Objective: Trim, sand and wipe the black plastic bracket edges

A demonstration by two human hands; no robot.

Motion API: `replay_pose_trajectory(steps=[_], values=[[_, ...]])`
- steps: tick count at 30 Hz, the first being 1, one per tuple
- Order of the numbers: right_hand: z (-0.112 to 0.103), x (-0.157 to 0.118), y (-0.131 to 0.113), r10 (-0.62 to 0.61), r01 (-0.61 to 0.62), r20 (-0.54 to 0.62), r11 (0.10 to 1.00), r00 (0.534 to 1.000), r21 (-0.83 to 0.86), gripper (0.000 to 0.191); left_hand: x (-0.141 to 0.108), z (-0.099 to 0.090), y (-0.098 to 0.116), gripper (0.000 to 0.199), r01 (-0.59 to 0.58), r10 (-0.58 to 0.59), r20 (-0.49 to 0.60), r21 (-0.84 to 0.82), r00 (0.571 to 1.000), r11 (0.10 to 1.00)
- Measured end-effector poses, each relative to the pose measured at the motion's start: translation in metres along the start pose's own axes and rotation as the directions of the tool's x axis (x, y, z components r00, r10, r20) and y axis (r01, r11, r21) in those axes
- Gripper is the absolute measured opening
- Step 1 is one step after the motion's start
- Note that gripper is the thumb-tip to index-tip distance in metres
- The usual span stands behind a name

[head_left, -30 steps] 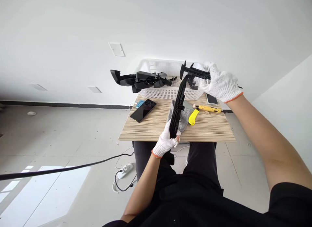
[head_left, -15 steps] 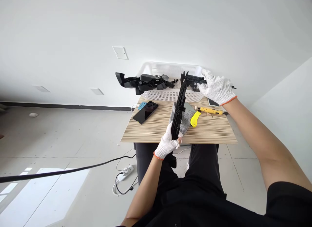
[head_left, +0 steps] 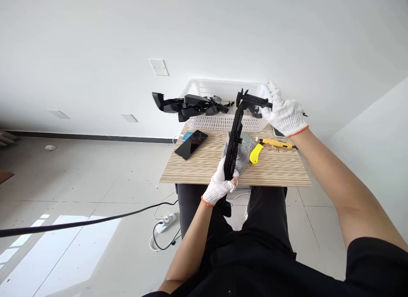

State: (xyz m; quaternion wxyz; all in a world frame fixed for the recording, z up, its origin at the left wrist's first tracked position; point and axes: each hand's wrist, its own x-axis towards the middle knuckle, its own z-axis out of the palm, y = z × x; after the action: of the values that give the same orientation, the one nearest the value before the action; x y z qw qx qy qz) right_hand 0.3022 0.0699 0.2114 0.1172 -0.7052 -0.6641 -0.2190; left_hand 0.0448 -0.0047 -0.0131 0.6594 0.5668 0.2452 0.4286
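My left hand (head_left: 220,184), in a white knitted glove, is closed around the lower part of a long black plastic part (head_left: 235,139). The part slants up and away from me over the table. In my gloved right hand (head_left: 284,113) is a black vernier caliper (head_left: 256,101), its jaws pointing left at the upper end of the part. Whether the jaws touch the part, I cannot tell. Beneath the part lies a grey cloth (head_left: 244,154), partly covered by it.
A white plastic basket (head_left: 219,123) with several black plastic parts (head_left: 194,105) stands against the wall. On the wooden table (head_left: 191,174) lie a phone (head_left: 191,144), a blue item (head_left: 187,136), a yellow-handled tool (head_left: 256,154) and a yellow pen-shaped tool (head_left: 276,143). A cable (head_left: 95,220) crosses at left.
My right thumb has lifted a little away from the caliper. Both hands otherwise keep nearly the same place, and the whole view has shifted slightly.
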Motion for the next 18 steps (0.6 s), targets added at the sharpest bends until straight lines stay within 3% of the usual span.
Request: replay_pose_trajectory(steps=[7, 11, 14, 18], values=[[0.008, -0.007, 0.007, 0.024, -0.022, -0.04, 0.998, 0.999, 0.059, 0.092, 0.001, -0.002, -0.006, 0.096, -0.037, 0.037, 0.039, 0.008, 0.999, 0.999], [0.009, -0.012, 0.005, 0.063, -0.055, -0.073, 0.993, 0.995, 0.103, 0.086, 0.002, -0.003, -0.011, 0.094, -0.071, 0.073, 0.058, -0.039, 0.996, 0.997], [0.01, -0.022, -0.001, 0.014, -0.007, -0.076, 0.995, 0.997, 0.096, 0.083, 0.003, -0.003, -0.011, 0.096, -0.061, 0.064, 0.052, -0.06, 0.997, 0.996], [0.016, -0.038, -0.012, -0.099, 0.097, 0.018, 0.99, 0.995, 0.107, 0.08, 0.003, -0.004, -0.011, 0.097, -0.059, 0.064, 0.059, -0.072, 0.996, 0.996]])
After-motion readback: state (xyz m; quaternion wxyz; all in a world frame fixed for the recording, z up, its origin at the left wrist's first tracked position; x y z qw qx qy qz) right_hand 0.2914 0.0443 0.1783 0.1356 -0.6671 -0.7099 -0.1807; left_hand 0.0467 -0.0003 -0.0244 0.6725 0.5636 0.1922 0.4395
